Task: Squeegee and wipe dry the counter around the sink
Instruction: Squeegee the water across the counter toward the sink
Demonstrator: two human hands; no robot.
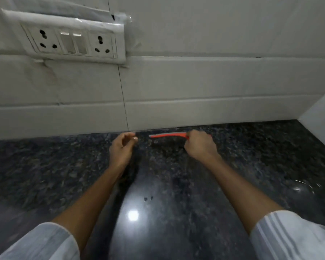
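The right hand (199,145) is curled in a fist around the handle of the squeegee (168,135), so the handle is hidden inside the grip and only the blade sticks out from the thumb side toward the left. The blade lies low along the back of the counter (233,166), just beside the foot of the wall (195,87), between the two hands. The left hand (122,147) hangs over the counter just left of the blade's tip, holding nothing, its fingers loosely curled with fingertips near the thumb.

The squeegee is orange-red with a paler grey strip along its upper edge, long and thin, slightly bowed; motion blur softens its outline.

The counter is dark speckled polished stone, glossy enough to mirror a bright light near the lower middle. The wall behind is tiled in pale horizontal bands. A white socket panel (71,42) with two outlets and switches between them sits at the upper left. Both forearms are bare below white sleeves (289,237).
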